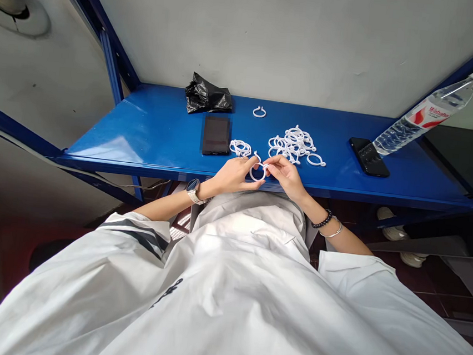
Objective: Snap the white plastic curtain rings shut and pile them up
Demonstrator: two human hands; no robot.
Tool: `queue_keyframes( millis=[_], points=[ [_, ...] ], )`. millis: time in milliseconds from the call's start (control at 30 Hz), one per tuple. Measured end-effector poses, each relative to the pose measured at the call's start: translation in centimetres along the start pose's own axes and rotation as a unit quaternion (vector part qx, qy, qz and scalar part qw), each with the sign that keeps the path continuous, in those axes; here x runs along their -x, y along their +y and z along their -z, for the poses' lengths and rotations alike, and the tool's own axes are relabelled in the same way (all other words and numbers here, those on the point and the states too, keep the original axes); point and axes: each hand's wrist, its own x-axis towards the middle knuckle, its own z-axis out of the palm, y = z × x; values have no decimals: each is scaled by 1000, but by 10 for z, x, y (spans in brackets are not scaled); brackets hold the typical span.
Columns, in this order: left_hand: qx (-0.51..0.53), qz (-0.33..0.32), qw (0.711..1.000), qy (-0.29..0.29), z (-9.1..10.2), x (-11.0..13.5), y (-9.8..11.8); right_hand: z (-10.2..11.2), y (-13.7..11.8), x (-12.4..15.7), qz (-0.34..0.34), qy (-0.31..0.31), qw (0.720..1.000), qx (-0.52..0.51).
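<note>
Over the front edge of the blue table, my left hand [236, 175] and my right hand [286, 174] hold one white plastic ring [251, 178] between them. The left thumb and fingers curve around the ring's left side. My right fingertips pinch its upper right, where they cover part of it. Just beyond my left hand lies a small group of white rings [240, 147]. A larger heap of white rings [293, 141], with small knobs on them, lies past my right hand. One single white ring [259, 111] sits apart farther back.
A black plastic bag [207, 94] and a dark rectangular device [216, 136] are at the left on the blue table [141, 129]. To the right, a black phone [369, 157] lies beside a clear water bottle [431, 111]. A grey wall [299, 44] closes off the back.
</note>
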Motion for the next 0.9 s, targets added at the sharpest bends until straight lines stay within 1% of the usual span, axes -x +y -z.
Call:
queue_keyframes(
  millis=[233,367,667,900],
  points=[
    [8,-1,1000,15,-2,1,-2,0,1,0,-7,-6,1000,15],
    [16,-1,1000,16,-1,1,-1,0,2,-1,-5,-14,1000,5],
    [85,37,995,36,4,0,3,2,5,0,-10,-48,999,10],
    [94,46,993,47,5,0,5,0,6,2,1,-60,998,28]
  ],
)
